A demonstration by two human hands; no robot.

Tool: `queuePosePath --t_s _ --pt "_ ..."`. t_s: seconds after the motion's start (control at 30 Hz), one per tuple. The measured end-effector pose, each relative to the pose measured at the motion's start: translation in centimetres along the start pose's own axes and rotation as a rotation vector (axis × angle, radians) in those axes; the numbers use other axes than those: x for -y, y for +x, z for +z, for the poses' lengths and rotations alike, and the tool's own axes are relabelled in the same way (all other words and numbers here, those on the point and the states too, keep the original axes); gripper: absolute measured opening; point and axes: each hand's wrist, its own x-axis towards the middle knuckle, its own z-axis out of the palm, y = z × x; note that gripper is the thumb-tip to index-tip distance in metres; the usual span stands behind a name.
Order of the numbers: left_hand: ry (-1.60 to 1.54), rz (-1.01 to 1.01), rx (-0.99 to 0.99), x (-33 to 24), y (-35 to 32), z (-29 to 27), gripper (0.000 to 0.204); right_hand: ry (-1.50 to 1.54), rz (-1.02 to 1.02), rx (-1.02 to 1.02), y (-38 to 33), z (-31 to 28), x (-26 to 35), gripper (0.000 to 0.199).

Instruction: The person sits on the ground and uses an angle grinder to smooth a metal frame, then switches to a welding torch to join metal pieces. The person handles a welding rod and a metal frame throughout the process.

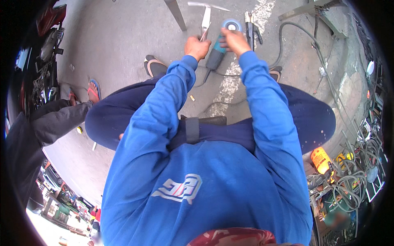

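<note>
My left hand (198, 48) is closed round the handle of a chipping hammer (206, 18), whose long thin pointed head lies crosswise at the far end. My right hand (235, 41) is over the head of a teal angle grinder (216, 55) with a blue-rimmed disc. Its fingers are curled; whether they touch the grinder or hold something small, I cannot make out. The grinder lies on the concrete between my feet, its dark handle toward me. Just right of my right hand is a welding electrode holder (249, 30) with dark handle and metal jaws.
Grey cables (301, 26) loop across the floor (123, 37) on the right. Metal legs (175, 14) stand ahead. At left is another person's sandalled foot (94, 91), near motorcycle parts (51, 45). An orange container (320, 160) and coiled cables (347, 184) lie at lower right.
</note>
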Motion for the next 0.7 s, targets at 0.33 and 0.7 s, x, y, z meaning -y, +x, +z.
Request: queuePosePath --t_s 0.33,0.7 --pt "-0.23 0.744 -0.241 -6.5 -18.6 -9.3 0.029 0.813 -0.033 0.087 -7.8 -0.5 10.2 0.029" --pt "-1.145 1.738 0.451 -14.1 -31.3 -26.1 0.034 0.34 0.027 -0.112 -12.8 -5.8 10.9 0.022"
